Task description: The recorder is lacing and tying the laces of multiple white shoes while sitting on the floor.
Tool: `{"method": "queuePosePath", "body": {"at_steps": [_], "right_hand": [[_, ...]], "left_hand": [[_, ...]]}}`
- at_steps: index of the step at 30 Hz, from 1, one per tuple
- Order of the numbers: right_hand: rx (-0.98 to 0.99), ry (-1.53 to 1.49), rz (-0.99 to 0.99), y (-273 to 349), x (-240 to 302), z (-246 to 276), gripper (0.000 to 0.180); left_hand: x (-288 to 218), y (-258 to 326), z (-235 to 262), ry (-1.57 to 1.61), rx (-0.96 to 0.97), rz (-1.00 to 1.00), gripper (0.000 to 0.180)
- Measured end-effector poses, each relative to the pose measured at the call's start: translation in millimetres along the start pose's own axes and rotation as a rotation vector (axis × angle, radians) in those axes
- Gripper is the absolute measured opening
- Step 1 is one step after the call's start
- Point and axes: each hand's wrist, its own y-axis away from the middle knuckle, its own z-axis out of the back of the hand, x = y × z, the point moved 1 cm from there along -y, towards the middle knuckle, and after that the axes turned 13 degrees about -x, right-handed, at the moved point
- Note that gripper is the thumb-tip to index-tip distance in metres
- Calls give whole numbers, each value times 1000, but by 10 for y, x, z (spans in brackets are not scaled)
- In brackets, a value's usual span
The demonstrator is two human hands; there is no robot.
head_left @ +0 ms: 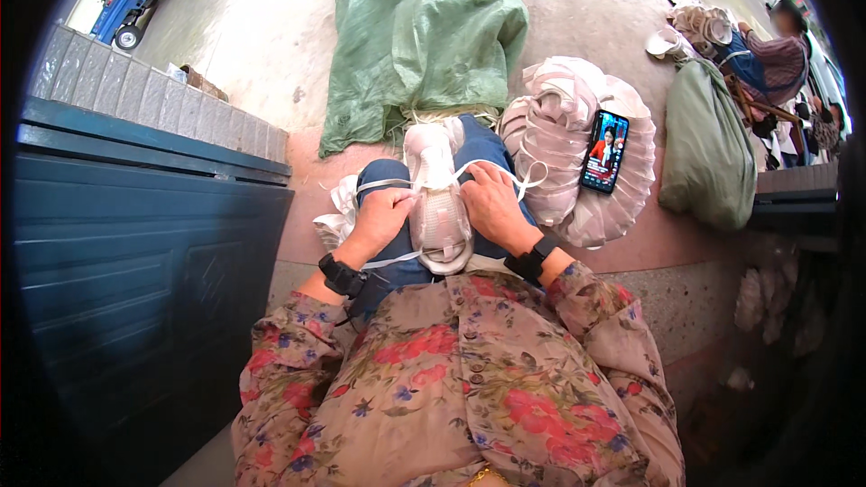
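A pale pink-and-white shoe upper (442, 230) lies across my lap, between my jeans-clad thighs. A second whitish upper part (428, 155) extends beyond it toward my knees. My left hand (386, 221) is closed at the upper's left edge, fingers pinched on a white shoelace (383, 184). On the other side my right hand (496, 205) pinches the lace too, and a loose loop of it stands out past the fingers to the right. Another white strand trails below my left hand. The fingertips are partly hidden against the upper.
Right of my knees lie stacked pale shoe uppers (631, 207), with a lit phone (604, 151) on them. A large green sack (424, 27) is straight ahead; another sack (708, 149) and a seated person (776, 63) are far right. A blue door (144, 280) stands left.
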Motion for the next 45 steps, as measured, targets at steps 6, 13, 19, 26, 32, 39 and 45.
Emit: {"method": "queuePosePath", "body": {"at_steps": [6, 13, 19, 26, 32, 39, 45], "right_hand": [[-35, 99, 125, -87, 63, 19, 10], [101, 193, 289, -193, 86, 59, 3], [114, 265, 356, -186, 77, 50, 3], [107, 271, 236, -145, 116, -5, 5], [-39, 157, 42, -80, 76, 95, 9], [15, 229, 0, 9, 203, 33, 15], [161, 285, 79, -18, 214, -14, 14]], "left_hand": [[100, 4, -27, -131, -120, -131, 19], [-25, 3, -62, -466, -187, -405, 16], [-172, -50, -93, -614, -197, -708, 6], [-282, -73, -135, -921, -73, -879, 6], [-291, 42, -161, -940, -327, -777, 21], [-299, 223, -225, -890, -308, -644, 26], [-127, 95, -165, -768, -199, -515, 11]]}}
